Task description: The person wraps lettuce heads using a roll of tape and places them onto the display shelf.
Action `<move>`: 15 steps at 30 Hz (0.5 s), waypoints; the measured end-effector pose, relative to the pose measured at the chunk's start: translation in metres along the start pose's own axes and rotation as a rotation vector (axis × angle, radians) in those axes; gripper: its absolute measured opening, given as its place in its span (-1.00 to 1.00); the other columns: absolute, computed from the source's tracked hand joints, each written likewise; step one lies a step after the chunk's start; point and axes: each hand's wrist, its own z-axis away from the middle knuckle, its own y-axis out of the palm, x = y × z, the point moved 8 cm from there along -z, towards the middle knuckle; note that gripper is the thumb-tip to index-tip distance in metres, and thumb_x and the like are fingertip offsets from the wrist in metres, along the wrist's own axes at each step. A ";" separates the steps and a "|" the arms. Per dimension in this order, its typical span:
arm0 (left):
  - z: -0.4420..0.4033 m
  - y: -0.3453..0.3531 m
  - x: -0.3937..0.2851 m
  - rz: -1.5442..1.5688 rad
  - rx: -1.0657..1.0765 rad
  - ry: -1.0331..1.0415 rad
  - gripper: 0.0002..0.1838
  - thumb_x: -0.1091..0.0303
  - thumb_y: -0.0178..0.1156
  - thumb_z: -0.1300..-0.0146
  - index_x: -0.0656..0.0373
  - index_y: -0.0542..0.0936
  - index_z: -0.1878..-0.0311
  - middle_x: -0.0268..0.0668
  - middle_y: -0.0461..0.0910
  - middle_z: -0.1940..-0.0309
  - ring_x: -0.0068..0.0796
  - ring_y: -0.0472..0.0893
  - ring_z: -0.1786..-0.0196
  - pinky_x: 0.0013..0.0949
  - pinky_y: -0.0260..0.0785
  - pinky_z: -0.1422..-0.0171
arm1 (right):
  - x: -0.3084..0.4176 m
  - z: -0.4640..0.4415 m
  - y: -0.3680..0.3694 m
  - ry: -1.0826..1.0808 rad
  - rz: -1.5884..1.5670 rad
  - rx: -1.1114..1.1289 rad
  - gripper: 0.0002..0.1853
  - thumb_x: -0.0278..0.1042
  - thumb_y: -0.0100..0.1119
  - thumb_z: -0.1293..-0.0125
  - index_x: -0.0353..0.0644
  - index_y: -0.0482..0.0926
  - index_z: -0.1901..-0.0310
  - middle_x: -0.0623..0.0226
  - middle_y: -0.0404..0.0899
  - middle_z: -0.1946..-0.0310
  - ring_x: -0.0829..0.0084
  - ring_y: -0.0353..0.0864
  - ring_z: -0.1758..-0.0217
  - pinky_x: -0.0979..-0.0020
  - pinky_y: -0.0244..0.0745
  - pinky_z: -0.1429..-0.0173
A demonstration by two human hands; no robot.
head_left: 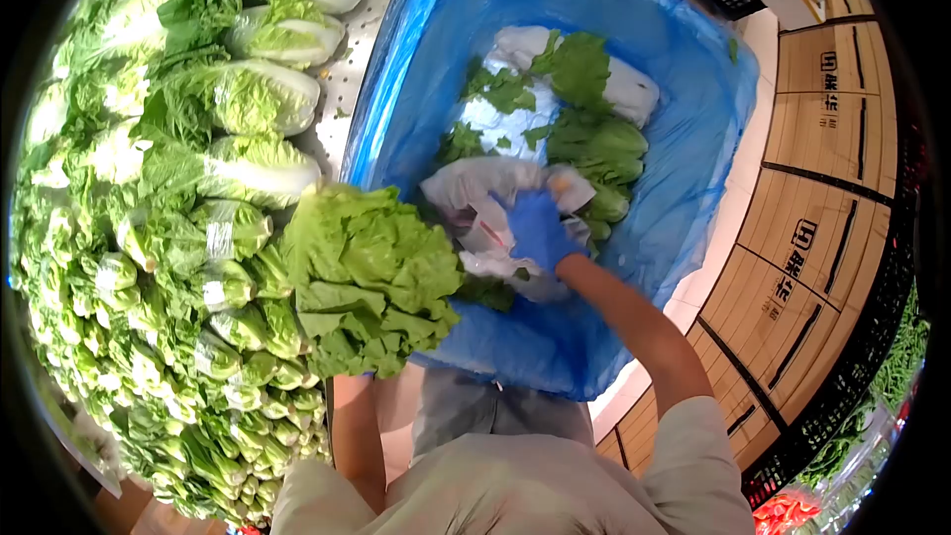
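A large head of leaf lettuce (371,277) is held up by my left hand (368,374), between the bin and the vegetable display. The lettuce covers almost all of that hand; only a sliver of blue glove shows below the leaves. My right hand (538,228), in a blue glove, reaches down into the blue-lined bin (684,208). Its fingers look spread and touch crumpled white wrapping (485,183). Beside it in the bin lies green leafy lettuce (599,154), with loose leaves (575,69) and more white wrapping farther back.
At left, a display holds napa cabbages (263,99) and several rows of wrapped greens (223,282). A perforated metal edge (342,79) runs between display and bin. Printed wood-look panels (792,248) line the right, with green beans (887,376) and red produce (786,512) beyond.
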 end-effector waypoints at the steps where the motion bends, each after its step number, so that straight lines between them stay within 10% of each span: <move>1: 0.002 -0.002 -0.002 0.002 0.002 0.005 -0.08 0.16 0.42 0.09 0.21 0.17 -0.33 -0.21 0.36 -0.18 -0.36 0.38 -0.19 -0.28 0.22 -0.29 | -0.005 0.000 -0.005 0.013 0.012 -0.011 -0.19 0.05 0.24 0.05 -0.15 0.28 -0.26 -0.02 0.49 0.12 0.04 0.48 0.07 0.02 0.29 -0.04; 3: 0.004 -0.006 -0.004 -0.002 0.003 0.006 -0.08 0.17 0.42 0.10 0.21 0.18 -0.32 -0.21 0.36 -0.18 -0.37 0.38 -0.19 -0.28 0.22 -0.29 | -0.007 0.000 0.004 0.030 -0.282 0.155 -0.45 -0.11 0.12 -0.09 -0.13 0.42 -0.14 0.10 0.52 0.23 0.12 0.49 0.15 0.10 0.33 0.10; 6: 0.006 -0.011 -0.004 -0.017 0.000 -0.001 -0.08 0.18 0.42 0.10 0.21 0.18 -0.32 -0.21 0.36 -0.18 -0.37 0.38 -0.19 -0.28 0.22 -0.29 | -0.043 0.017 -0.103 -0.145 -0.335 -0.764 -0.61 -0.34 0.06 -0.13 -0.09 0.51 -0.05 0.15 0.53 0.23 0.21 0.52 0.28 0.21 0.41 0.26; 9: 0.006 -0.012 -0.001 -0.026 0.001 -0.020 -0.08 0.19 0.43 0.11 0.22 0.18 -0.32 -0.22 0.36 -0.18 -0.37 0.38 -0.19 -0.28 0.22 -0.29 | -0.068 0.001 -0.196 0.146 0.292 -0.819 -0.36 -0.44 0.04 -0.03 0.02 0.28 -0.26 0.34 0.33 0.41 0.37 0.40 0.32 0.39 0.35 0.24; 15: 0.009 -0.012 0.002 -0.037 0.013 -0.042 -0.08 0.22 0.43 0.12 0.22 0.19 -0.31 -0.22 0.36 -0.18 -0.38 0.38 -0.19 -0.29 0.22 -0.29 | -0.140 -0.073 -0.118 0.156 0.278 -0.388 -0.49 -0.25 0.15 -0.12 0.07 0.40 -0.17 -0.01 0.32 -0.16 0.16 0.29 -0.23 0.22 0.25 -0.24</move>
